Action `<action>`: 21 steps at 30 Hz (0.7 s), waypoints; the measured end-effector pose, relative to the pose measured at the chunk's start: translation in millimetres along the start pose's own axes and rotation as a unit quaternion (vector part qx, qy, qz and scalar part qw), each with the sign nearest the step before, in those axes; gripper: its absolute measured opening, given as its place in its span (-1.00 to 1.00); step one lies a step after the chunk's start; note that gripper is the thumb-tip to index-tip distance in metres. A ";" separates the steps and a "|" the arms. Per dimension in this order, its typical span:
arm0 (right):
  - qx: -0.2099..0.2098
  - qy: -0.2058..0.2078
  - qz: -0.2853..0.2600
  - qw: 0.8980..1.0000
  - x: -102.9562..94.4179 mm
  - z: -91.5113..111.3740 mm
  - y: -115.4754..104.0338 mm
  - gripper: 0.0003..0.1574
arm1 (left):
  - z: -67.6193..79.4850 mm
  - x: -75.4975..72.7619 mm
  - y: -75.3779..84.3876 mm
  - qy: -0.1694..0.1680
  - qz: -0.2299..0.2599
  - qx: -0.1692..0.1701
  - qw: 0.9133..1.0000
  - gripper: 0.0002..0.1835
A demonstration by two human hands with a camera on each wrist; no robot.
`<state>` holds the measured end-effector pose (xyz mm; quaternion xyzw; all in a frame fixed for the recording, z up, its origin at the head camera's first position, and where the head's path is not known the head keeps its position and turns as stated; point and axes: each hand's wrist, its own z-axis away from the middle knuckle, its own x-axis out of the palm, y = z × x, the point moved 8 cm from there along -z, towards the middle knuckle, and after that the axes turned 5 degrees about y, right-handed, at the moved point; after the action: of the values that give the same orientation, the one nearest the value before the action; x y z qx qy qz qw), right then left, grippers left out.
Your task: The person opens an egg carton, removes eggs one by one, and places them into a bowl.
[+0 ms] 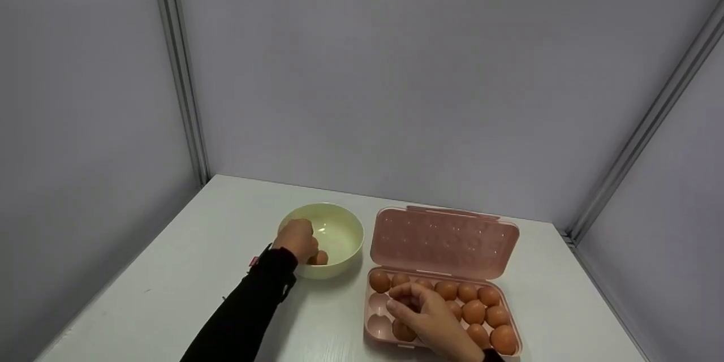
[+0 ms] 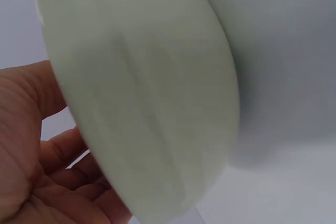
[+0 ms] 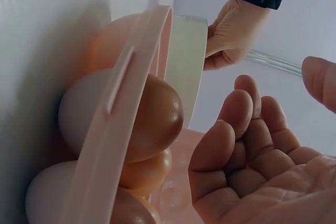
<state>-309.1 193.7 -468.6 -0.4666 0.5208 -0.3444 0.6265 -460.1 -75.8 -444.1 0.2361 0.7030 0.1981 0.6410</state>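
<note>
My left hand (image 1: 297,239) reaches over the near-left rim into a pale green bowl (image 1: 342,226). Brown eggs (image 1: 320,258) lie in the bowl beside the fingers. In the left wrist view the bowl's wall (image 2: 147,98) hides the fingertips, so whether they hold an egg does not show. My right hand (image 1: 432,319) hovers over a pink egg carton (image 1: 444,243) with its lid raised. Its fingers are loosely curved, thumb apart, and the palm (image 3: 278,192) is bare in the right wrist view. Brown eggs (image 1: 474,312) fill most cups; two cups at the left (image 1: 379,326) are vacant.
Bowl and carton stand side by side on a white table (image 1: 169,283), the bowl to the left. Grey panels (image 1: 362,79) enclose the table at the back and both sides, with metal posts (image 1: 180,68) at the corners.
</note>
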 end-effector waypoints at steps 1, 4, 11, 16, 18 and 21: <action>0.001 -0.002 -0.002 1.000 0.9 -0.1 0.4 -0.38 | -0.1 1.5 -1.3 -0.006 -0.003 -0.006 1.000 -0.89; 0.000 -0.006 -0.002 1.000 2.8 -0.2 1.1 -0.38 | 0.4 2.8 -2.2 -0.011 -0.020 -0.009 1.000 -0.86; -0.001 -0.017 0.006 1.000 5.4 -1.4 1.6 -0.39 | 5.3 1.1 3.0 -0.013 -0.075 0.006 0.997 -0.84; 0.010 -0.018 0.017 1.000 6.5 -2.6 2.8 -0.39 | 1.1 9.5 4.5 -0.013 -0.130 0.043 0.991 -0.86; 0.012 -0.018 0.022 1.000 6.6 -2.8 2.8 -0.40 | -1.6 12.3 3.7 -0.013 -0.147 0.050 0.988 -0.81; 0.017 -0.017 0.029 0.999 6.2 -2.8 2.8 -0.37 | -7.0 17.4 -0.9 -0.016 -0.162 0.051 0.985 -0.76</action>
<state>-310.6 188.2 -473.4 -0.4464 0.5177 -0.3272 0.6524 -468.4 -66.1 -457.9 0.1548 0.7311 0.0515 0.6625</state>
